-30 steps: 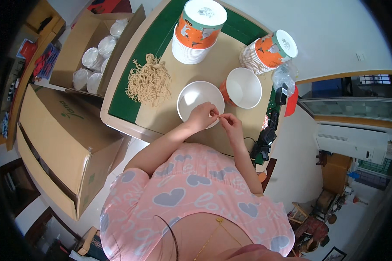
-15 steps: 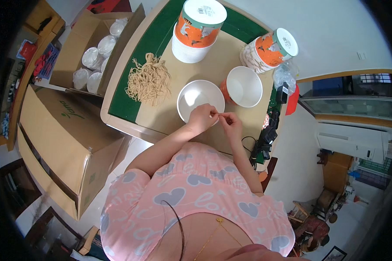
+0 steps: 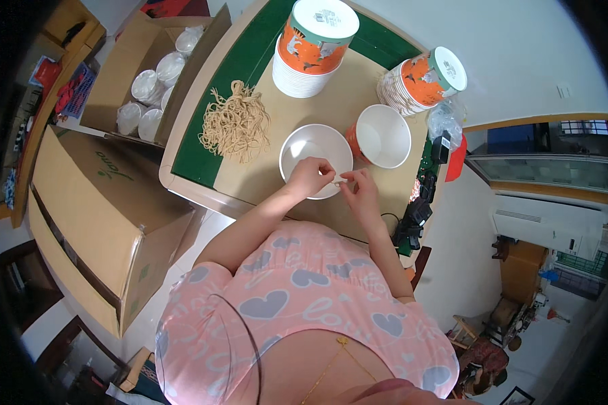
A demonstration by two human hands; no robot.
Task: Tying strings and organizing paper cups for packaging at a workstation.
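My left hand (image 3: 309, 177) and my right hand (image 3: 361, 192) meet over the near rim of a white paper bucket (image 3: 304, 145). Fingertips of both are pinched on a small tan loop (image 3: 339, 182), which looks like cord; much of it is hidden by the fingers. Right of that bucket stands another open bucket (image 3: 384, 137), white inside with an orange outer wall. A loose heap of tan cords (image 3: 235, 125) lies to the left on the table.
Stacks of upturned orange buckets stand at the back (image 3: 311, 50) and back right (image 3: 425, 81). Black power adapters (image 3: 415, 212) and cables line the right edge. Left of the table are a carton (image 3: 125, 74) of wrapped white tubs and a large cardboard box (image 3: 115, 209).
My hands have drawn slightly apart, and the tan loop now shows between my fingertips. The whole view has shifted a little.
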